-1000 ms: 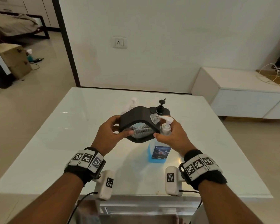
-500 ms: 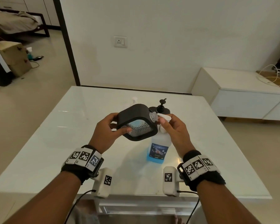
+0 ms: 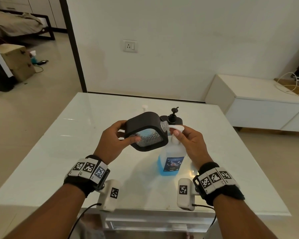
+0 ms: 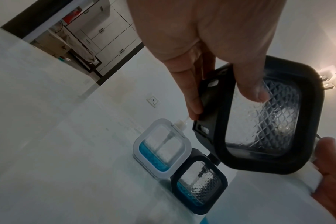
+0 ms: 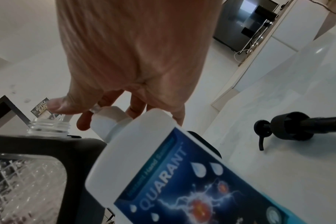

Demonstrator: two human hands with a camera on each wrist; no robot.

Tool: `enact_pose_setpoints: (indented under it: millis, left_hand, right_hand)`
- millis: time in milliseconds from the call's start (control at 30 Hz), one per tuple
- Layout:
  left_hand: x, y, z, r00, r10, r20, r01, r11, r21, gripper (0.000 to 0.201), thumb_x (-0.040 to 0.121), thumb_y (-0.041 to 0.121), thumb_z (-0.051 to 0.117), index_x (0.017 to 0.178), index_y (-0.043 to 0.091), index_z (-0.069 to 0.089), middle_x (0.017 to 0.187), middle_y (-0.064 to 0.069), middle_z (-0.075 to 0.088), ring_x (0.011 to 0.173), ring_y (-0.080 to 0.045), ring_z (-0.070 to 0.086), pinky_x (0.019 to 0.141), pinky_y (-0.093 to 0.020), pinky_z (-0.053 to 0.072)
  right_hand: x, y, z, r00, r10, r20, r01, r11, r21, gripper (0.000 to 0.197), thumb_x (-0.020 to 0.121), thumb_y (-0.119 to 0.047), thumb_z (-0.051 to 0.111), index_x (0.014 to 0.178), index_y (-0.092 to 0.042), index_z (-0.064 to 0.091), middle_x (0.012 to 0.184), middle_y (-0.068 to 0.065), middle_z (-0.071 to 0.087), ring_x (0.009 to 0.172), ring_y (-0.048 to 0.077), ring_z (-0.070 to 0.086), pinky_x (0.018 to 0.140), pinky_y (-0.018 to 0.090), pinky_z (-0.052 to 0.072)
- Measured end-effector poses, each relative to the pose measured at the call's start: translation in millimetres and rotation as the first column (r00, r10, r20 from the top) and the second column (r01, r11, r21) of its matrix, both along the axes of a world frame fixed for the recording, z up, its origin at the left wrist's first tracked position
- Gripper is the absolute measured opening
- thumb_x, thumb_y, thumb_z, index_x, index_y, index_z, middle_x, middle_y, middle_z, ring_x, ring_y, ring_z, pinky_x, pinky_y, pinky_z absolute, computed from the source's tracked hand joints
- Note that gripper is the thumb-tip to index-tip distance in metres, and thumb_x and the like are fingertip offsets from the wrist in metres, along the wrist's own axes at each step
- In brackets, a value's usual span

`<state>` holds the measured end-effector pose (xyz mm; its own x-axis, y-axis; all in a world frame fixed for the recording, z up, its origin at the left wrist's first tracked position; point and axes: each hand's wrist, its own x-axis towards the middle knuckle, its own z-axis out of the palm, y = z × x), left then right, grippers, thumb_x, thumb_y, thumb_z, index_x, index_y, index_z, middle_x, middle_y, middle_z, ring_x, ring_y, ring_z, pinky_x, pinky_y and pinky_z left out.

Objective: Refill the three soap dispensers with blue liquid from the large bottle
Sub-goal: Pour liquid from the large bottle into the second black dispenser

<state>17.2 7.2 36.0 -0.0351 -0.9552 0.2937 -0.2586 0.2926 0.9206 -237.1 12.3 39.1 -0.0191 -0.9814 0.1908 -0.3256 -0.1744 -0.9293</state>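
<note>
Left hand (image 3: pixel 110 144) grips the tilted, uncapped black dispenser (image 3: pixel 146 131) over the table (image 3: pixel 41 161); right hand (image 3: pixel 190 142) curls on the big bottle's (image 3: pixel 171 161) pump nozzle (image 3: pixel 177 127): line neck under spout, press slowly.

The head view looks forward and down from above the near edge of the table (image 3: pixel 59 152), taking in both forearms, the far edge and the wall behind. The left wrist view sits close behind the left hand (image 4: pixel 211 45), facing along its fingers toward the table's far left corner. The right wrist view sits close behind the right hand (image 5: pixel 134 53), facing the far right side. All three share the black-framed dispenser (image 3: pixel 146 131) held over the table's middle.
</note>
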Motion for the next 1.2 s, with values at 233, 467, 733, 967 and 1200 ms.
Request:
enact_pose_setpoints:
  millis: [233,467,733,967,1200]
  left_hand:
    - [-5.7,6.5,6.1,0.999,-0.027,0.025,0.027,1.0,-0.016,0.048,0.072,0.016,0.082,0.112,0.025,0.057,0.099,0.012,0.066,0.086,-0.002,0.067,0.068,-0.015,0.055]
    - [-10.7,8.9,8.6,0.999,-0.043,0.01,0.043,0.999,-0.025,0.05,0.071,0.019,0.083,0.113,0.027,0.057,0.099,0.012,0.066,0.083,-0.004,0.068,0.066,-0.017,0.055]
    - [-12.1,4.6,11.2,0.996,-0.067,0.063,0.071,0.995,-0.067,0.051,0.07,0.026,0.081,0.114,0.024,0.055,0.099,0.014,0.063,0.083,0.001,0.067,0.065,-0.016,0.055]
    - [-10.3,5.0,10.1,0.995,-0.069,0.066,0.074,0.994,-0.08,0.051,0.07,0.023,0.082,0.114,0.023,0.055,0.098,0.013,0.062,0.08,-0.008,0.068,0.066,-0.015,0.055]
    - [-9.8,6.6,9.6,0.994,-0.07,0.079,0.076,0.993,-0.085,0.051,0.071,0.025,0.081,0.114,0.022,0.055,0.098,0.014,0.062,0.082,-0.009,0.067,0.067,-0.015,0.055]
  right_hand:
    - [-3.1,1.1,2.0,1.0,0.02,-0.012,-0.02,1.0,0.021,0.04,0.082,-0.054,0.054,0.114,-0.031,0.062,0.102,-0.013,0.067,0.103,0.02,0.063,0.083,0.021,0.053]
    - [-1.7,-10.7,36.0,0.995,-0.035,0.094,0.024,0.993,0.116,0.074,0.09,-0.073,0.021,0.118,-0.023,0.067,0.11,-0.007,0.071,0.104,0.007,0.065,0.085,0.024,0.046]
    - [10.4,-53.5,59.0,0.906,-0.124,-0.405,0.215,0.959,0.186,0.05,0.103,-0.044,0.029,0.096,-0.014,0.068,0.101,0.007,0.069,0.096,0.024,0.064,0.097,0.045,0.047]
    - [13.4,-51.4,52.2,0.803,-0.185,-0.566,0.328,0.931,0.162,0.05,0.102,-0.043,0.028,0.098,-0.015,0.069,0.1,0.005,0.07,0.093,0.023,0.064,0.094,0.042,0.046]
    - [19.4,-47.8,53.3,0.835,-0.136,-0.533,0.305,0.921,0.241,0.048,0.102,-0.035,0.027,0.097,-0.017,0.072,0.103,0.002,0.067,0.096,0.023,0.059,0.096,0.042,0.043]
